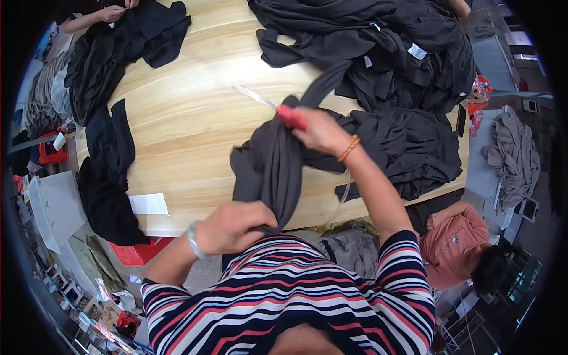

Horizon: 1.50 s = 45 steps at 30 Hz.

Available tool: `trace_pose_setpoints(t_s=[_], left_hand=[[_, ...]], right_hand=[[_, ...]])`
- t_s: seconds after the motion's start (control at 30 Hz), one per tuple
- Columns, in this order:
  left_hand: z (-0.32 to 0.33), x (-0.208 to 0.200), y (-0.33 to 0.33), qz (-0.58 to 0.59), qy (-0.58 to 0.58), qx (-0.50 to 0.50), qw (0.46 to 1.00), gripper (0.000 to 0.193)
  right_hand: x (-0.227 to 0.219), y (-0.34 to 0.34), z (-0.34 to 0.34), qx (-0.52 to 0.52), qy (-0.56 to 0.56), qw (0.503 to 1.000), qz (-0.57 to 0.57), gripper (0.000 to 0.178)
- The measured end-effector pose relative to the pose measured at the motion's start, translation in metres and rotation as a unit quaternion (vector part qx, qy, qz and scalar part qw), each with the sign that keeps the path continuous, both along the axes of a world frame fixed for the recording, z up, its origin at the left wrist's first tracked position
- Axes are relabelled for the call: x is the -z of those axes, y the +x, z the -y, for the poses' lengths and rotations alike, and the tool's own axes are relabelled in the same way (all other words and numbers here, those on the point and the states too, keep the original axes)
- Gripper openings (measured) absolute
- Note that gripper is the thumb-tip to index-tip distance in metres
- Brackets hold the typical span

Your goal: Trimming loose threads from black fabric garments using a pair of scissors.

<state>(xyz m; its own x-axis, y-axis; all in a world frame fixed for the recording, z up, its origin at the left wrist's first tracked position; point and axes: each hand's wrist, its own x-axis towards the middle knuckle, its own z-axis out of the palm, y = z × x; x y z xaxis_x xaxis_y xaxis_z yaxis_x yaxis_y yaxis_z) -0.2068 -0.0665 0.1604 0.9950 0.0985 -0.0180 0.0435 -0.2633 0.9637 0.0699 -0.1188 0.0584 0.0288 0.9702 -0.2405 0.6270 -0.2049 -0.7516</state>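
A dark grey garment (267, 157) lies bunched and stretched across the near middle of the table. My left hand (234, 226) is closed on its near end, close to the table's front edge. In my right hand (322, 130) is a red-handled tool (291, 118) with a long, pale, narrow blade pointing to the far left. I cannot tell whether it is scissors or a knife. The right hand is over the far part of the garment, and its fingers are wrapped round the handle. Some cloth beneath this hand is hidden.
Dark garments (408, 145) are heaped on the right and far right, some with white labels (417, 51). More black clothing (109, 148) lies along the left edge near a white paper (148, 204). Another person's hands (115, 12) work at the far left; a person in pink (455, 242) is at the right.
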Motion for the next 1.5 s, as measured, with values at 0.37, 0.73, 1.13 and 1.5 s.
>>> trace_pose_setpoints(t_s=[0.37,0.73,1.13,1.5], left_hand=[[-0.097,0.013,-0.012,0.118,0.444,-0.371,0.807,0.063],[-0.02,0.152,-0.101,-0.232,0.474,-0.183,0.829,0.033],[-0.025,0.21,0.064,-0.039,0.398,-0.245,0.883,0.053],[-0.024,0.238,0.065,-0.085,0.439,-0.186,0.875,0.062]], right_hand=[[-0.118,0.033,0.003,0.215,0.257,0.942,-0.035,0.015],[-0.019,-0.059,0.099,0.139,0.003,0.99,0.032,0.023],[-0.044,-0.064,0.088,0.07,-0.157,0.972,0.158,0.022],[-0.049,-0.075,0.055,-0.054,-0.172,0.971,0.157,0.025]])
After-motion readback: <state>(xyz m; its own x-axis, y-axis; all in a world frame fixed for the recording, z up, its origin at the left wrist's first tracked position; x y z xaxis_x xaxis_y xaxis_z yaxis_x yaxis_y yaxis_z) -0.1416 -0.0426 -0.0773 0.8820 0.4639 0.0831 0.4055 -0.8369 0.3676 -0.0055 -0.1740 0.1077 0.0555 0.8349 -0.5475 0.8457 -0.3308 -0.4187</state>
